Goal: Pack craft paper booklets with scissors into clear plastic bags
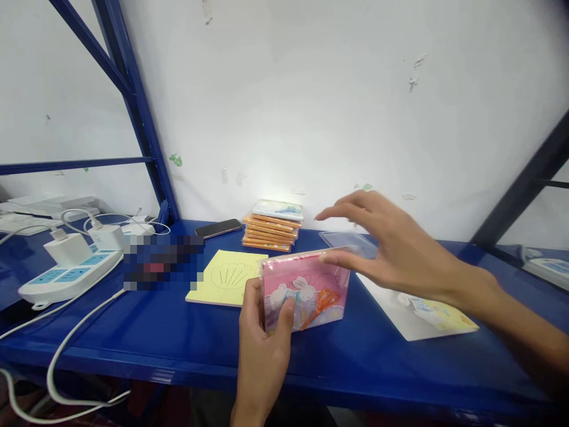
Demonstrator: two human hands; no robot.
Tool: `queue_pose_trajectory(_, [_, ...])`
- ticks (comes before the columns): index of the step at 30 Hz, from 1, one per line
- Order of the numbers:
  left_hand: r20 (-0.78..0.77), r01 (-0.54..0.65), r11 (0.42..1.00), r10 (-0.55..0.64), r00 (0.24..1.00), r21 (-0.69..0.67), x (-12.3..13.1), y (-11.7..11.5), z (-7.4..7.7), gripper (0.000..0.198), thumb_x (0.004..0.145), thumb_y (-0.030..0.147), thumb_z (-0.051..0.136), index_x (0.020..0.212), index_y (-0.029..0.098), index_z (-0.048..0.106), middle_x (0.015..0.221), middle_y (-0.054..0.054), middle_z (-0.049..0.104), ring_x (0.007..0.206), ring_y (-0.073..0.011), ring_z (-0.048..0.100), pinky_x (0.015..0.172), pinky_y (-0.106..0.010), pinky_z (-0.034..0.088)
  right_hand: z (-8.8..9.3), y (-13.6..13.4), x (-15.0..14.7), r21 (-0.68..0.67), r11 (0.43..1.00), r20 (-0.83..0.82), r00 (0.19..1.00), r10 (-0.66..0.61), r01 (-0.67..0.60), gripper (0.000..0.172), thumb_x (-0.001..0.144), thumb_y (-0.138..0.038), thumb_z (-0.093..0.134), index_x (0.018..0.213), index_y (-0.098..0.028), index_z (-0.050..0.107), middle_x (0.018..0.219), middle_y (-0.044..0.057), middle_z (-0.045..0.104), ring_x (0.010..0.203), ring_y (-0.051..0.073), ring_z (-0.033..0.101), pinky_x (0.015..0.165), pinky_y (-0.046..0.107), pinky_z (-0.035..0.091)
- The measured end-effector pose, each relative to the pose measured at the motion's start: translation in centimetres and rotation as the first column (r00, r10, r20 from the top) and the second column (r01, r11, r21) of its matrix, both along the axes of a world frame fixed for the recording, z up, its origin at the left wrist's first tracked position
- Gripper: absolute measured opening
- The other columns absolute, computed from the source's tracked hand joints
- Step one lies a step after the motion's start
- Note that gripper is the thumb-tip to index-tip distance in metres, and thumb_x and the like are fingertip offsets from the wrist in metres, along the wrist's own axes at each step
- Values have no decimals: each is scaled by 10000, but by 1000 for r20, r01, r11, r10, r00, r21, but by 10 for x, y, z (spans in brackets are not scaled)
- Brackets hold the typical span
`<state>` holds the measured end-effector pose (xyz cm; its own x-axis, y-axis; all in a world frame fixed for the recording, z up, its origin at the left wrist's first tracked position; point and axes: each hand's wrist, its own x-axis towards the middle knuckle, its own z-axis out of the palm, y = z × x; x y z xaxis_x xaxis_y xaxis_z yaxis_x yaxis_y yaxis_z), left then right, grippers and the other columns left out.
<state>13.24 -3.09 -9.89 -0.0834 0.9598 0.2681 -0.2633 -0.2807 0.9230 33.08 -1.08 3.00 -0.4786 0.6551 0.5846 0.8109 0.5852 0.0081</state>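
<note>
My left hand [267, 344] is closed on the lower left side of a pink booklet in a clear plastic sleeve [311, 296], thumb across its front. White rabbits and an orange shape are printed on it. It stands upright, tilted slightly, above the blue table [200, 338]. My right hand [377, 237] hovers at the upper right corner with fingers apart; its thumb is at the sleeve's top edge, and whether it touches is hard to tell. Behind the booklet lies a yellow pad [226, 279] with a shell line drawing, partly hidden.
Several orange-edged packets [271, 231] are stacked by the wall. A phone [219, 228] lies left of them. Clear sleeves [340, 238] and a printed white sheet [418, 314] lie to the right. A power strip [71, 276] with plugs and cables fills the left side.
</note>
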Motion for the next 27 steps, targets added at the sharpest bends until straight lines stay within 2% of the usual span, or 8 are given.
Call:
queue_pose_trajectory(2, [-3, -2, 1000, 2, 1000, -8, 0, 1, -1, 358, 858, 395, 727, 1119, 212, 563, 1058, -56, 730, 961, -220, 704, 848, -314, 550, 3, 6, 5, -221, 974, 86, 994, 65, -45, 533, 904, -624, 625, 1310, -280, 641, 1192, 87, 704, 1011, 290, 660, 805, 381, 501])
queue_pose_trajectory(5, [-27, 4, 998, -5, 1000, -56, -2, 1, 0, 387, 842, 412, 737, 1121, 215, 556, 1025, -64, 754, 924, -233, 724, 823, -325, 565, 6, 17, 11, -490, 868, 100, 984, 147, -80, 400, 978, -575, 541, 1174, -259, 689, 951, 28, 741, 787, 210, 656, 690, 310, 460])
queue_pose_trajectory(9, [-11, 133, 975, -137, 990, -177, -3, -1, 3, 468, 778, 443, 780, 1122, 214, 562, 937, -71, 781, 815, -262, 749, 706, -334, 588, 2, 31, 23, -648, 747, 25, 977, 213, -146, 364, 957, -561, 581, 1010, -229, 720, 828, -1, 689, 694, 167, 585, 617, 281, 393])
queue_pose_trajectory(12, [-113, 120, 974, -143, 983, -192, -4, -3, 2, 408, 804, 445, 732, 1113, 204, 619, 977, -93, 781, 862, -291, 748, 726, -367, 591, -21, 34, 33, -700, 691, -31, 974, 224, -182, 400, 968, -576, 555, 940, -208, 709, 804, -1, 651, 694, 160, 553, 594, 271, 372])
queue_pose_trajectory(15, [-451, -68, 989, 0, 893, -133, -4, -3, -4, 359, 841, 378, 667, 1151, 197, 667, 1089, -122, 747, 1007, -323, 709, 873, -451, 560, -62, 35, 44, -654, 739, -55, 984, 167, -162, 446, 1036, -543, 445, 961, -191, 707, 789, 12, 663, 658, 155, 551, 594, 277, 393])
queue_pose_trajectory(19, [-693, -258, 961, 252, 676, 98, -4, -4, -12, 506, 895, 335, 582, 1381, 195, 553, 1248, -145, 648, 1154, -326, 618, 965, -517, 508, -108, 39, 56, -471, 874, 46, 986, 160, -120, 407, 1078, -404, 388, 1158, -217, 741, 1135, 91, 710, 994, 235, 661, 868, 355, 478])
queue_pose_trajectory(22, [-709, -179, 965, 261, 655, 191, -1, -5, -14, 370, 939, 324, 530, 1290, 239, 607, 1229, -114, 638, 1169, -293, 601, 989, -511, 500, -119, 42, 60, -396, 911, 79, 984, 161, -117, 360, 1068, -346, 419, 1161, -229, 747, 1164, 88, 714, 1053, 237, 662, 918, 369, 483])
queue_pose_trajectory(27, [-760, -92, 966, 248, 601, 243, 6, -3, -21, 327, 901, 296, 586, 1215, 276, 671, 1372, -113, 569, 1286, -320, 555, 1063, -562, 474, -112, 38, 57, -317, 940, 49, 988, 147, -124, 266, 1036, -310, 502, 1053, -208, 747, 1057, 69, 735, 986, 221, 669, 906, 365, 487])
